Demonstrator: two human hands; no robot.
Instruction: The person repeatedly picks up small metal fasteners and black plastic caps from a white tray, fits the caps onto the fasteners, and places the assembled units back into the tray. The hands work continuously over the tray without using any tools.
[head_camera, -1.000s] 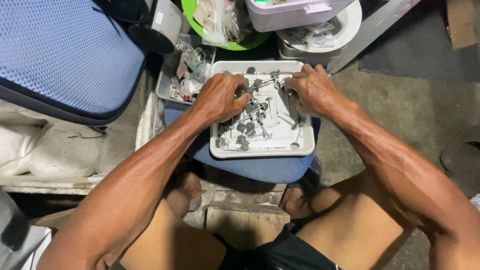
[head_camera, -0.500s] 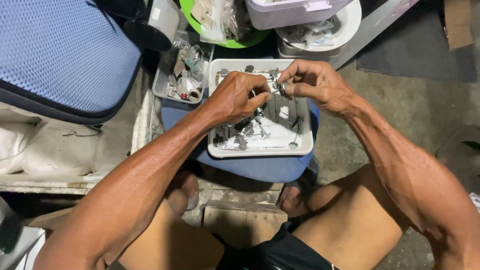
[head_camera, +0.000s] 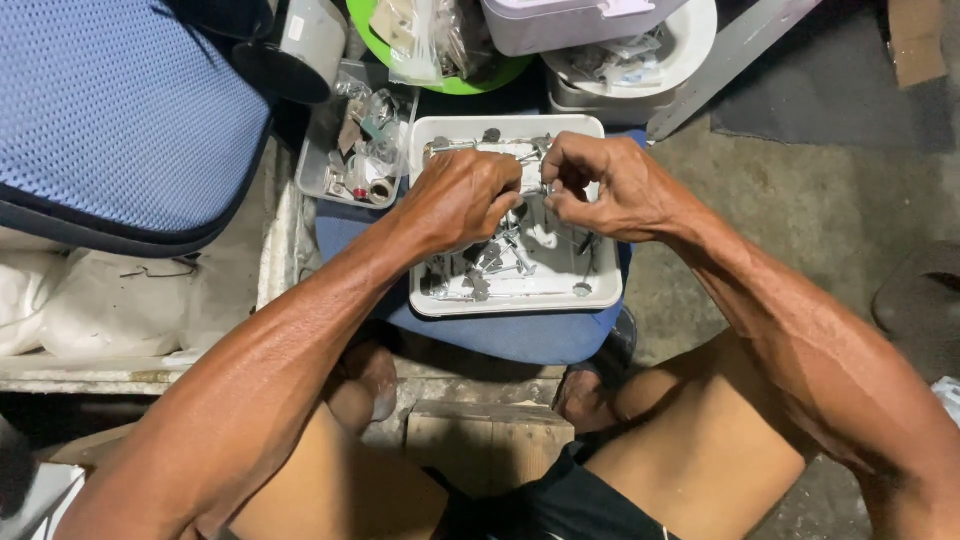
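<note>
Both hands have lifted off the heap of parts and drawn together since a second ago, when they lay spread flat in the tray. Now the left hand (head_camera: 462, 198) and the right hand (head_camera: 600, 185) meet above the far half of the white tray (head_camera: 600, 292), fingertips almost touching. Each grip is pressed together, pinching one small metal fastener (head_camera: 545, 187) between them; it is largely hidden by the fingers, so which way it points and how its long axis runs cannot be told for sure, though the pinch on either end suggests it lies roughly crosswise from hand to hand.

Below the grips, loose screws and bolts (head_camera: 500, 258) lie scattered in the tray, pointing every way. The tray rests on a blue cushion (head_camera: 500, 335). To the left of the left grip sits a clear box of odds and ends (head_camera: 350, 150); beyond the grips stand a green bowl (head_camera: 480, 78) and a white basin (head_camera: 690, 40). Far left lies a blue mesh pad (head_camera: 110, 110).
</note>
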